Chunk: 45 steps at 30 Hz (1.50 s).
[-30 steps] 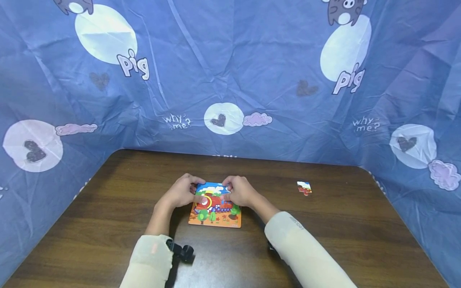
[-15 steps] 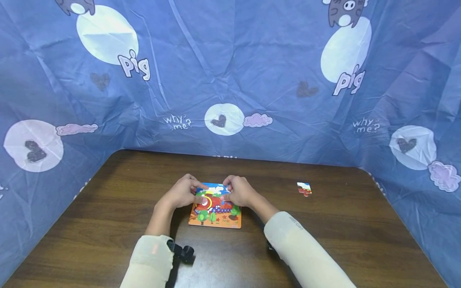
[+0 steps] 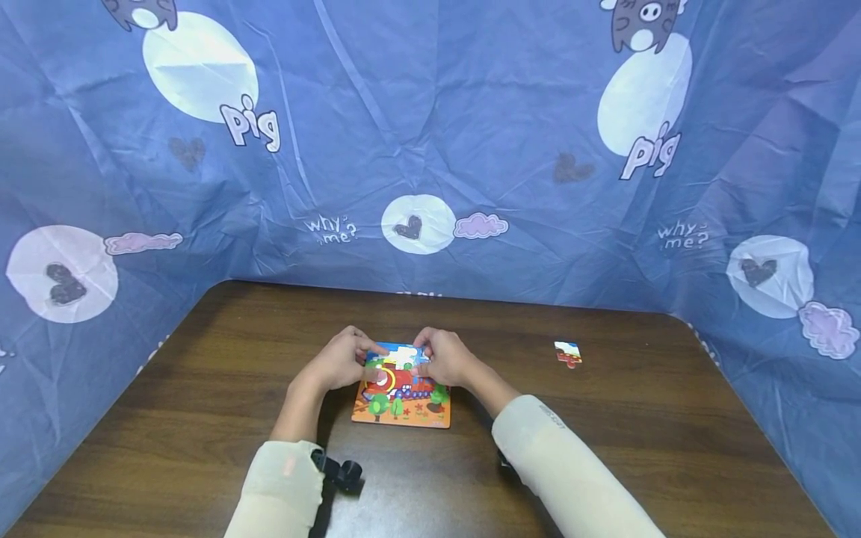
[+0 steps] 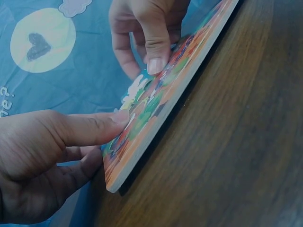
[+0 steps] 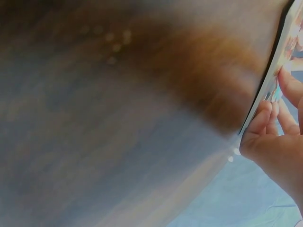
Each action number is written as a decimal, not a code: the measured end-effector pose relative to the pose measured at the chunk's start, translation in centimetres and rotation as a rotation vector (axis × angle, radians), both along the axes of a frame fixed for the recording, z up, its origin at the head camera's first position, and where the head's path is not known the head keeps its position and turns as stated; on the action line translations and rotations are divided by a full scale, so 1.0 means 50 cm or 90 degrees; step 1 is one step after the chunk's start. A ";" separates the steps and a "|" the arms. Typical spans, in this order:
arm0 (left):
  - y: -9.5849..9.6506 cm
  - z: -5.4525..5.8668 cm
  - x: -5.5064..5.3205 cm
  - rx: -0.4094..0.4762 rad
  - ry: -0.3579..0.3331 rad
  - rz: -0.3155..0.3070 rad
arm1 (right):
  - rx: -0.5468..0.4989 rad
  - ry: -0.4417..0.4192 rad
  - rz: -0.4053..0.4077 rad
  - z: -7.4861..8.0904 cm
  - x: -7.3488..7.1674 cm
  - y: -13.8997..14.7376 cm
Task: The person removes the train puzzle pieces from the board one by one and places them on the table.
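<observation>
A square jigsaw puzzle (image 3: pixel 402 411) with a red train, green trees and an orange ground lies on the wooden table. My left hand (image 3: pixel 338 361) holds its left side, thumb on the picture and index finger over the top left corner. In the left wrist view, the other fingers of the left hand (image 4: pixel 42 156) curl at the puzzle's edge. At the right side, my right hand (image 3: pixel 447 357) grips the puzzle with its thumb on top and its fingers by the far edge. Both hands cover parts of the picture.
One loose jigsaw piece (image 3: pixel 568 351), white, blue and red, lies apart on the right of the brown table (image 3: pixel 639 418). A blue printed cloth (image 3: pixel 430 142) hangs behind and along both sides. A black wrist camera (image 3: pixel 343 472) sticks out from the left sleeve.
The left index finger has shifted slightly inward from the puzzle's far edge onto the picture. The right fingers have moved only a little, and the puzzle stays in place.
</observation>
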<state>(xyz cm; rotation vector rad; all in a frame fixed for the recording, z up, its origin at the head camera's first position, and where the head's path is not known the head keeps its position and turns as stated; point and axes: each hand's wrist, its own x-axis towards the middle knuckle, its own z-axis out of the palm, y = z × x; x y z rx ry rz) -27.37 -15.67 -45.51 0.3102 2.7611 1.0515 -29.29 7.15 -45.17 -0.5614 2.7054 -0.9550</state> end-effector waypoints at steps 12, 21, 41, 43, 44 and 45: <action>0.002 -0.008 -0.003 -0.002 0.012 -0.008 | 0.000 0.022 0.012 0.000 -0.002 0.006; 0.005 -0.011 -0.001 -0.002 0.020 -0.016 | -0.020 0.003 -0.008 -0.004 -0.004 0.012; 0.000 -0.007 -0.002 -0.008 0.009 -0.006 | -0.064 -0.014 -0.025 0.003 -0.008 0.005; 0.000 -0.005 -0.002 -0.009 0.011 -0.010 | -0.065 -0.013 -0.035 0.003 -0.008 0.003; -0.001 -0.004 -0.002 -0.011 0.011 -0.009 | -0.066 -0.013 -0.039 0.004 -0.008 0.003; -0.001 -0.003 -0.002 -0.011 0.010 -0.007 | -0.065 -0.011 -0.043 0.004 -0.008 0.002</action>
